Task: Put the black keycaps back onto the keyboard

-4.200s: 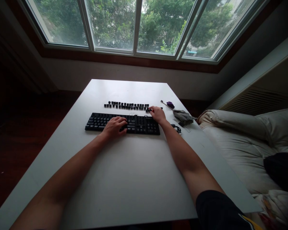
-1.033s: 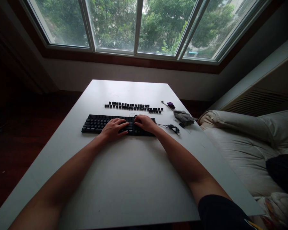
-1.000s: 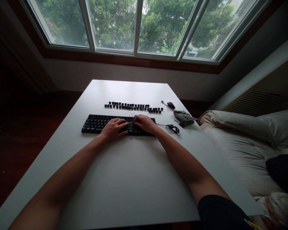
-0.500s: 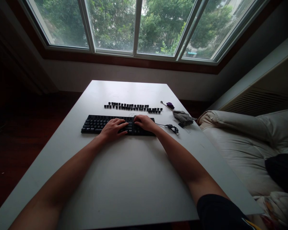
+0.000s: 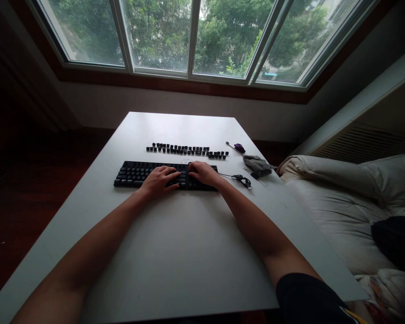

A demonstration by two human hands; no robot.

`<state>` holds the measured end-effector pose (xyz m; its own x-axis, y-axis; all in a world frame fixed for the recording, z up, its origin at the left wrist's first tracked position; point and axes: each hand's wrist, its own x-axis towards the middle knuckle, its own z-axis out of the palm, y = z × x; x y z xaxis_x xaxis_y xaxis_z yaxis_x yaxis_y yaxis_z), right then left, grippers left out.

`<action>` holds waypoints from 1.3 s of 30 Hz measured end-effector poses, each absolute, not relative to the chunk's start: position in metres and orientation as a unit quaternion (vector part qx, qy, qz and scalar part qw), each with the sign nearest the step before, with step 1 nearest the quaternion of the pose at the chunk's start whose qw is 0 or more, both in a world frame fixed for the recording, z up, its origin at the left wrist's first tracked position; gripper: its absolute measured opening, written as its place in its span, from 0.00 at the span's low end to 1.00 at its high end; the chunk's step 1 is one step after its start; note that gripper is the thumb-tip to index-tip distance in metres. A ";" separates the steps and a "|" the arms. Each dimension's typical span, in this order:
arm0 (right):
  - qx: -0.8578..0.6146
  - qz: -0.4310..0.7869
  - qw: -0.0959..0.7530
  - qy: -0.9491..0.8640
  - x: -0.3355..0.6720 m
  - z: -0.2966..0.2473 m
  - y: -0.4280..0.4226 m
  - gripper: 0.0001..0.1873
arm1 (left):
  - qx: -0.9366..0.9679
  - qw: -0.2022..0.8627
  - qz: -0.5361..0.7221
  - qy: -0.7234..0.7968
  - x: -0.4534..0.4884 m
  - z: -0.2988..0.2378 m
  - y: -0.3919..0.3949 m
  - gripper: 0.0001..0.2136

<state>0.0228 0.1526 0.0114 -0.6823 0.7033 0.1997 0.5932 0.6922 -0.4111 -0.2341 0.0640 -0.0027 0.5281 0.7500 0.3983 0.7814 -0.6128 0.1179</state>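
Note:
A black keyboard (image 5: 133, 174) lies flat on the white table (image 5: 175, 252), some of its keys hidden under both hands. My left hand (image 5: 159, 181) rests on its middle part with the fingers spread over the keys, holding nothing. Over the right part of the keyboard is my right hand (image 5: 202, 173), thumb and fingers drawn together and bent down at the keys. Whatever is between those fingertips is too small and too hidden to make out. Beyond the keyboard stand rows of loose black keycaps (image 5: 180, 149).
Right of the keyboard lies its coiled black cable (image 5: 242, 180). Farther right are a grey cloth (image 5: 257, 165), a purple object (image 5: 239, 147) and a thin brush-like stick (image 5: 232, 147). A pale sofa (image 5: 337, 211) borders the table's right side; a window (image 5: 191, 40) is ahead.

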 end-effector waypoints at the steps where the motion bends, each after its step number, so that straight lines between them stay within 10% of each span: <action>1: -0.361 0.152 0.169 -0.904 0.022 0.012 0.151 0.06 | -0.873 0.037 -0.210 -0.438 -0.234 -0.003 0.064 0.23; 13: -0.366 0.080 0.144 -0.916 0.014 0.018 0.137 0.04 | -0.872 0.040 -0.210 -0.440 -0.234 -0.004 0.065 0.23; 24: -0.441 0.094 0.354 -0.820 0.068 0.003 0.200 0.10 | -0.873 0.038 -0.214 -0.437 -0.233 -0.003 0.065 0.23; 39: -0.483 -0.036 0.197 -0.853 0.100 -0.020 0.249 0.10 | -0.876 0.032 -0.208 -0.433 -0.235 -0.002 0.066 0.23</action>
